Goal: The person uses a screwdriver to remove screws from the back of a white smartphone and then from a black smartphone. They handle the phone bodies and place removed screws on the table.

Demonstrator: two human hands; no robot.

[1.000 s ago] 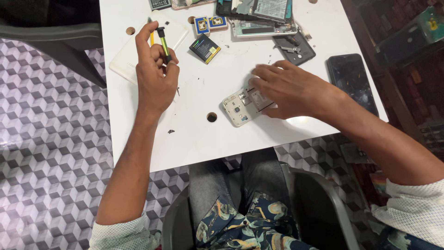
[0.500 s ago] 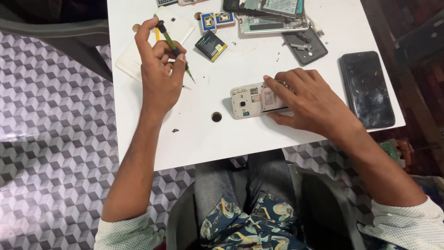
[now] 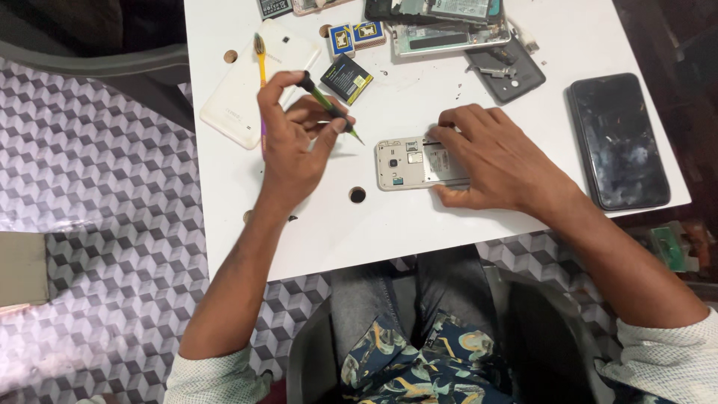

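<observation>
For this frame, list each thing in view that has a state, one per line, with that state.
Opened phone: back cover off, insides exposed, flat on the white table.
Right hand: pressed on the opened phone.
Left hand: closed on the screwdriver.
Screwdriver: lifted, tip towards the opened phone, not touching.
White back cover: detached, lying flat.
Black phone: screen dark, lying flat.
Battery: out, lying loose.

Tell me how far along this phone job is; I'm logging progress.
Done: back cover off, battery out on the table. In hand: left hand holds a screwdriver, right hand steadies the open phone. Left: its inner frame looks in place.
</observation>
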